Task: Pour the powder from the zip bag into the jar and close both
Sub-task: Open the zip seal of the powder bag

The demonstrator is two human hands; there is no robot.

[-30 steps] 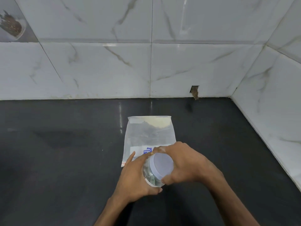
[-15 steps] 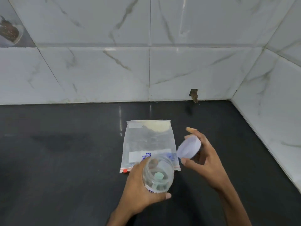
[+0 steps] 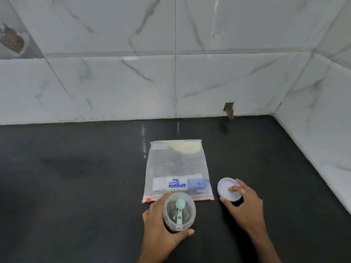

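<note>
A clear zip bag [image 3: 176, 168] lies flat on the dark counter, its pale powder [image 3: 185, 147] gathered at the far end and its zip edge nearest me. My left hand [image 3: 161, 236] is wrapped around an open clear jar [image 3: 179, 213] just in front of the bag. A mint-green scoop [image 3: 179, 211] lies inside the jar. To the right, my right hand [image 3: 245, 205] holds the white lid [image 3: 228, 189] by its rim, upside down, low at the counter beside the bag.
The black counter [image 3: 76, 186] runs back to a marble-tiled wall [image 3: 171, 82]. A second tiled wall [image 3: 322, 139] closes the right side. A small chipped hole [image 3: 229, 109] sits at the base of the back wall.
My right hand took the lid off the jar and carried it right and down to the counter. The left hand kept hold of the jar, which now shows the scoop inside.
</note>
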